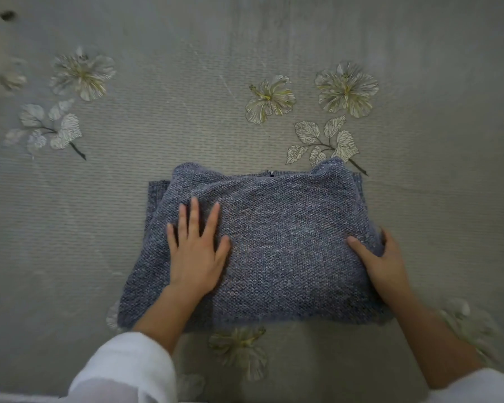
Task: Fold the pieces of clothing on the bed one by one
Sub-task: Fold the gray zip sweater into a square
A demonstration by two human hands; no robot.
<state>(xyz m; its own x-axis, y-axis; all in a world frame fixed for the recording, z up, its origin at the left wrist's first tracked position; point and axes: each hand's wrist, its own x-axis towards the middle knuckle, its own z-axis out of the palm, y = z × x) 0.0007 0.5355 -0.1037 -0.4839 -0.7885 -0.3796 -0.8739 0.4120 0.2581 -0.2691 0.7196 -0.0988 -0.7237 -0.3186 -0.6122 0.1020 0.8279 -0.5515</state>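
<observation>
Pressing down with my left hand (197, 251), flat on the blue-grey knitted sweater (282, 234). The fingers (194, 216) are straight and spread wide over its left half, palm down on the knit. Over on the other side, my right hand (381, 263) grips the sweater's right edge, with the thumb (358, 248) lying on top of the fabric. The rest of that hand's fingers are curled round the edge and tucked out of sight beneath it.

The sweater lies folded into a rough rectangle on the bed (245, 48), close in front of me, with several layers stacked. A ribbed strip (155, 190) pokes out at the far left corner. A small dark bit shows in the middle of the far edge, too small for me to tell what it is.

Under it all is the grey bedspread (70, 228), ribbed in fine lines and printed with pale flowers. A leafy sprig (323, 141) sits just beyond the sweater's far right corner, with two blooms (346, 90) above it. Another flower (239, 344) lies just beside the near edge, between my forearms. White sleeves frame the bottom, the left sleeve (122, 370) ending partway up the forearm and the right sleeve (483, 385) at the corner. A dark speck (8, 15) sits far off at the top left.
</observation>
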